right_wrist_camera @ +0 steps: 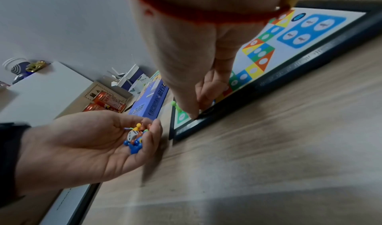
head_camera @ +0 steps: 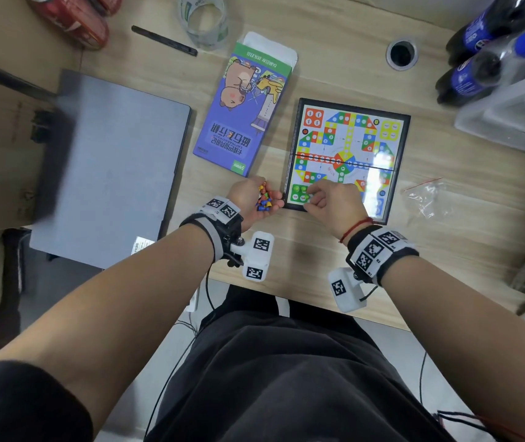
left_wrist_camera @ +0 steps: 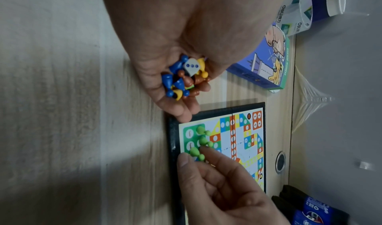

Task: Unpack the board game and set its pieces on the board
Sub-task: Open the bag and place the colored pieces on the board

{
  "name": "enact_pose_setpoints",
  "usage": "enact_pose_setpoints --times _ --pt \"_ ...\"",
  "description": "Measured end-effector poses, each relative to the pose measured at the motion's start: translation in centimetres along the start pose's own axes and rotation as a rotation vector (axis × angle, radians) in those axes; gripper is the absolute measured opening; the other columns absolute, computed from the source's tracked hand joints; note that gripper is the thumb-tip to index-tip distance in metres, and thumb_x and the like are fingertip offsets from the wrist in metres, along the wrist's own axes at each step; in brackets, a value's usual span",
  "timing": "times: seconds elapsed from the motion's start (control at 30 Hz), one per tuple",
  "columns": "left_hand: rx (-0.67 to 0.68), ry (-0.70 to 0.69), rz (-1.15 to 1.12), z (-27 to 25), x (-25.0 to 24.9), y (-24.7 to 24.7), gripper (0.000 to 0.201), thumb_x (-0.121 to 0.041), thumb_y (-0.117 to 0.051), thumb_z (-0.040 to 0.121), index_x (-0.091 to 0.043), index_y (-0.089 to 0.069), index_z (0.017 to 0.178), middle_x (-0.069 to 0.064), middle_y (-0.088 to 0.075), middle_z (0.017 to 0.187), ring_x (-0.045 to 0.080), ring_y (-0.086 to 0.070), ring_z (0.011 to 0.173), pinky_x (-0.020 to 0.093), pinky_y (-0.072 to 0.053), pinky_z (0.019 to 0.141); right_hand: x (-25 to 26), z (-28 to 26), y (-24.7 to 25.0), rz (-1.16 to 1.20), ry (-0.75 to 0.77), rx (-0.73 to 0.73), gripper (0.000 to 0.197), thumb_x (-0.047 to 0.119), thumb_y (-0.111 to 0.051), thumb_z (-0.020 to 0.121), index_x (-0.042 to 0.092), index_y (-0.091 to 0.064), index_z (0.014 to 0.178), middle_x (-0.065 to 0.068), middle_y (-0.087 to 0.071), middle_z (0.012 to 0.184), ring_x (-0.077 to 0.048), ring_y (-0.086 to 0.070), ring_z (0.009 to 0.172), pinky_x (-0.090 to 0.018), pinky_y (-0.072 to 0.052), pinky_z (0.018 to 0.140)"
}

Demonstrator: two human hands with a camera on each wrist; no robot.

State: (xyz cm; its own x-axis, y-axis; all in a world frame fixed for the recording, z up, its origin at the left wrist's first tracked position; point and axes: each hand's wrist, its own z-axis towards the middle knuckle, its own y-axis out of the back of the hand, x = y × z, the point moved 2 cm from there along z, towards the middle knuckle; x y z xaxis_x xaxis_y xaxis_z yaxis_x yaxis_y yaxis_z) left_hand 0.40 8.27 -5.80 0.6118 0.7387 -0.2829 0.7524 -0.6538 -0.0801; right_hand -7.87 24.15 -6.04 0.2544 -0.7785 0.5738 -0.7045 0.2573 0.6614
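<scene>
The open game board (head_camera: 395,199) lies flat on the wooden desk, and its purple box (head_camera: 242,106) lies to its left. My left hand (head_camera: 266,199) is cupped palm-up beside the board's near left corner. It holds several blue, yellow and orange pawns (left_wrist_camera: 177,81) and a white die (left_wrist_camera: 191,67). My right hand (head_camera: 310,196) pinches a green pawn (left_wrist_camera: 195,152) between thumb and forefinger over the green corner square (left_wrist_camera: 187,133). Two more green pawns (left_wrist_camera: 202,135) stand on that square.
An empty clear plastic bag (head_camera: 427,196) lies right of the board. A closed grey laptop (head_camera: 111,173) and a cardboard box (head_camera: 6,106) fill the left. At the back are a tape roll (head_camera: 205,20), a black pen (head_camera: 164,41), red cans (head_camera: 76,17) and cola bottles (head_camera: 484,59).
</scene>
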Motion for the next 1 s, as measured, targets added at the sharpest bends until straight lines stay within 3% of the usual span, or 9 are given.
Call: enact_pose_setpoints --times 0.33,0.47,0.77,1.0 --pt "0.000 -0.002 0.013 0.08 0.04 -0.04 0.030 -0.018 -0.041 0.099 -0.007 -0.051 0.074 0.016 -0.062 0.074 0.029 -0.062 0.067 0.028 -0.051 0.055 0.10 -0.09 -0.20 0.049 -0.008 -0.052 0.010 0.021 -0.072 0.079 0.014 -0.072 0.087 0.001 -0.070 0.076 -0.012 -0.065 0.071 -0.034 -0.057 0.077" --pt "-0.001 0.001 0.016 0.13 0.07 0.09 0.030 -0.019 -0.041 0.100 -0.007 -0.051 0.074 0.016 -0.062 0.074 0.029 -0.062 0.067 0.028 -0.051 0.055 0.16 -0.04 -0.33 0.057 -0.033 -0.083 0.017 0.028 -0.075 0.077 0.016 -0.070 0.087 0.003 -0.068 0.074 -0.013 -0.064 0.071 -0.032 -0.056 0.075" --pt "0.035 0.000 0.006 -0.09 -0.17 -0.04 0.031 -0.019 -0.040 0.101 -0.007 -0.051 0.074 0.015 -0.060 0.074 0.028 -0.061 0.066 0.027 -0.050 0.054 0.52 0.01 -0.48 -0.005 0.007 -0.109 0.010 0.022 -0.070 0.076 0.016 -0.069 0.085 0.001 -0.066 0.074 -0.018 -0.062 0.072 -0.033 -0.054 0.071" --pt "0.096 0.034 -0.015 -0.51 -0.57 -0.41 0.036 -0.023 -0.039 0.102 -0.008 -0.052 0.072 0.013 -0.062 0.075 0.027 -0.061 0.070 0.028 -0.051 0.063 0.58 -0.33 -0.06 -0.039 0.026 -0.037 0.018 0.025 -0.071 0.075 0.016 -0.067 0.090 0.001 -0.063 0.078 -0.016 -0.058 0.073 -0.034 -0.053 0.072"
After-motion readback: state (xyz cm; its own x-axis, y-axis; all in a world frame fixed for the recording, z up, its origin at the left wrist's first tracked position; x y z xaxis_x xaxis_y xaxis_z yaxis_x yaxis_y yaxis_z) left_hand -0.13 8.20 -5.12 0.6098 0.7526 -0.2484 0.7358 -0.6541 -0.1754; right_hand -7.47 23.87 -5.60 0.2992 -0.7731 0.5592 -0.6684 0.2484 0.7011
